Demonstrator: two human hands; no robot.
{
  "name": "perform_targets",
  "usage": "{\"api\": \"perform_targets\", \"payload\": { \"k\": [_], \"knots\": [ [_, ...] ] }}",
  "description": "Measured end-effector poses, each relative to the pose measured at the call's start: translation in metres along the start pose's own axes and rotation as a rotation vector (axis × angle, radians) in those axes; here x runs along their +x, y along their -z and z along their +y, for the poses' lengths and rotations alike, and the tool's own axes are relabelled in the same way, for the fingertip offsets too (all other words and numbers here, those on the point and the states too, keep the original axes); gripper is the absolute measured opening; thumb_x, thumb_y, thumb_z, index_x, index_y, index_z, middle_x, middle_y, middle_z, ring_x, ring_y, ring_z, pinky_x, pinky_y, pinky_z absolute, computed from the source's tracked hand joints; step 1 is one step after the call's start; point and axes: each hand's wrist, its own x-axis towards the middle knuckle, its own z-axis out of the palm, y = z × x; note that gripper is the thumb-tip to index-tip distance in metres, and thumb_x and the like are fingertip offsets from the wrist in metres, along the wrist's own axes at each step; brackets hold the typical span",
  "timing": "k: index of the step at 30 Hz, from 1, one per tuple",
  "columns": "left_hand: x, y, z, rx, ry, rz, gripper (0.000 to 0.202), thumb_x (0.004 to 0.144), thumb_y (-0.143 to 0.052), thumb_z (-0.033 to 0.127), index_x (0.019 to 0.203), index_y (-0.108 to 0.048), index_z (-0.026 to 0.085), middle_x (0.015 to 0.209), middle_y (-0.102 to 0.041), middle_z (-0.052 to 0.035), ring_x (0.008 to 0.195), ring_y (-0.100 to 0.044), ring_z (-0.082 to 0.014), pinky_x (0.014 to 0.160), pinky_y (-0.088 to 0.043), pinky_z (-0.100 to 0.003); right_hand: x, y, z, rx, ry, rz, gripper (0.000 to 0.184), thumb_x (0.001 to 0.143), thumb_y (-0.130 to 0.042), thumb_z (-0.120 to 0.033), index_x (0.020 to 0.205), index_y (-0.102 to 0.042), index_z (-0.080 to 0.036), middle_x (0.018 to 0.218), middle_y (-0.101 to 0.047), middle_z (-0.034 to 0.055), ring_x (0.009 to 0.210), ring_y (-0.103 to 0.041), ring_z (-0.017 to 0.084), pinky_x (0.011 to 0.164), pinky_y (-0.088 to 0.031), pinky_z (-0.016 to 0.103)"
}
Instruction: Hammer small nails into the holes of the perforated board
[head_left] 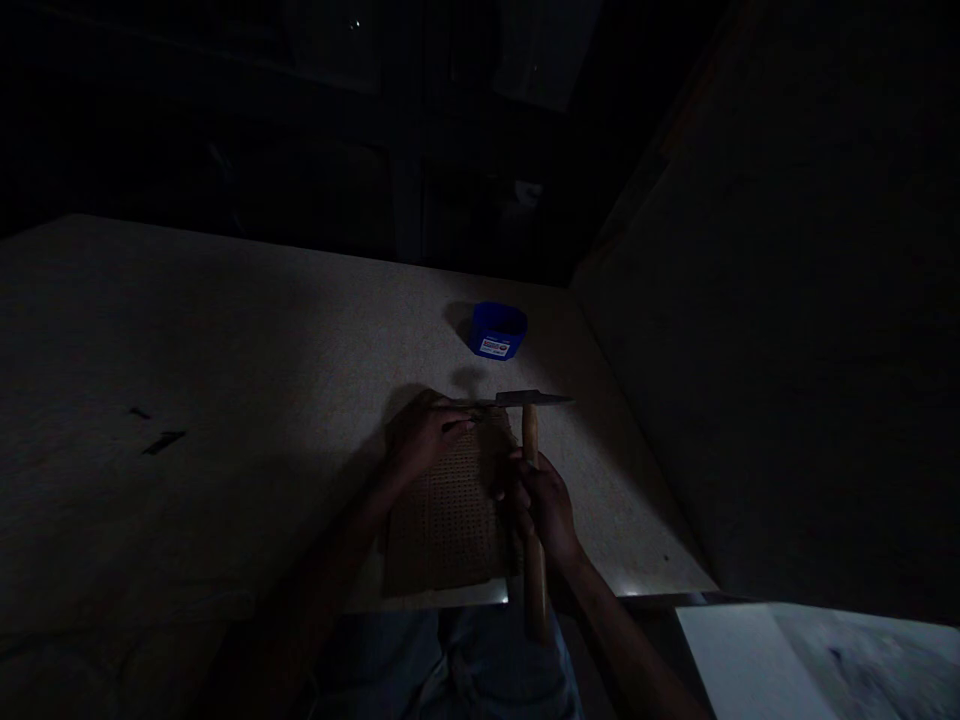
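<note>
Right hand [551,503] wrapped around a hammer [531,432] near the cardboard's [454,505] right edge, left hand [426,440] at its far end, grip too dark to tell, blue bin [486,342] beyond on the counter [315,350]

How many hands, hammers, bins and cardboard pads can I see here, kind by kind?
Hands: 2, left hand and right hand
Hammer: 1
Blue bin: 1
Cardboard pad: 1
Total: 5
</note>
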Motion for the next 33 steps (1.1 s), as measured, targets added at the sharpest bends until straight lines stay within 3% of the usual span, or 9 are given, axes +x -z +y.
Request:
{"api": "perform_targets", "payload": {
  "k": [3,8,10,16,22,27,33],
  "knots": [
    [0.0,0.0,0.002,0.029,-0.001,0.03,0.014,0.09,-0.07,0.036,0.097,-0.081,0.032,0.1,-0.077,-0.0042,0.101,-0.065,-0.0246,0.089,-0.05,-0.04,-0.003,0.001,0.006,-0.004,-0.019,0.027,0.038,0.085,-0.065,-0.051,0.104,-0.058,-0.019,0.049,-0.052,-0.0096,0.031,-0.034,0.006,0.032,-0.021,0.017],
    [0.001,0.002,0.005,0.06,-0.025,0.036,0.011,0.089,-0.072,0.031,0.095,-0.081,0.032,0.098,-0.077,-0.0033,0.1,-0.064,-0.024,0.092,-0.05,-0.041,-0.007,0.001,0.008,-0.039,-0.05,0.06,0.04,0.082,-0.068,-0.054,0.101,-0.058,-0.02,0.044,-0.042,-0.0109,0.041,-0.053,0.013,0.033,-0.025,0.017],
    [0.0,0.002,0.006,0.096,-0.041,0.045,0.012,0.09,-0.071,0.032,0.097,-0.081,0.032,0.1,-0.077,-0.0039,0.102,-0.063,-0.0247,0.092,-0.05,-0.041,-0.007,0.002,0.007,-0.034,-0.05,0.062,0.041,0.08,-0.068,-0.055,0.1,-0.059,-0.021,0.044,-0.04,-0.0112,0.043,-0.055,0.014,0.033,-0.024,0.018],
    [0.0,0.004,0.005,0.117,-0.086,0.042,0.015,0.091,-0.069,0.035,0.101,-0.079,0.03,0.099,-0.075,-0.0049,0.102,-0.062,-0.0243,0.091,-0.05,-0.04,-0.002,0.004,0.007,0.072,0.008,0.057,0.032,0.082,-0.067,-0.048,0.098,-0.059,-0.021,0.044,-0.04,-0.0128,0.035,-0.041,0.01,0.043,-0.04,0.023],
    [-0.006,0.015,0.012,0.108,-0.119,0.032,0.037,0.09,-0.069,0.039,0.124,-0.069,0.024,0.108,-0.074,-0.0068,0.109,-0.063,-0.0251,0.097,-0.051,-0.04,0.004,0.008,0.01,0.261,0.026,0.012,0.026,0.082,-0.07,-0.04,0.095,-0.061,-0.02,0.045,-0.037,-0.0137,0.033,-0.027,0.006,0.043,-0.039,0.023],
    [-0.035,0.034,0.017,0.11,-0.083,0.216,0.034,0.093,-0.062,0.035,0.124,-0.068,0.023,0.104,-0.076,-0.0061,0.106,-0.066,-0.0243,0.1,-0.05,-0.041,0.003,0.015,0.011,0.382,0.055,-0.047,0.021,0.084,-0.07,-0.035,0.096,-0.064,-0.019,0.043,-0.038,-0.0135,0.032,-0.023,0.005,0.041,-0.038,0.021],
    [-0.084,0.059,-0.009,0.156,0.212,0.597,0.029,0.09,-0.056,0.037,0.109,-0.07,0.02,0.103,-0.075,-0.0083,0.1,-0.069,-0.0253,0.095,-0.054,-0.041,-0.002,0.019,0.007,0.468,0.084,-0.022,0.018,0.083,-0.069,-0.033,0.095,-0.066,-0.02,0.043,-0.037,-0.013,0.034,-0.02,0.005,0.04,-0.037,0.019]
  ]
}}
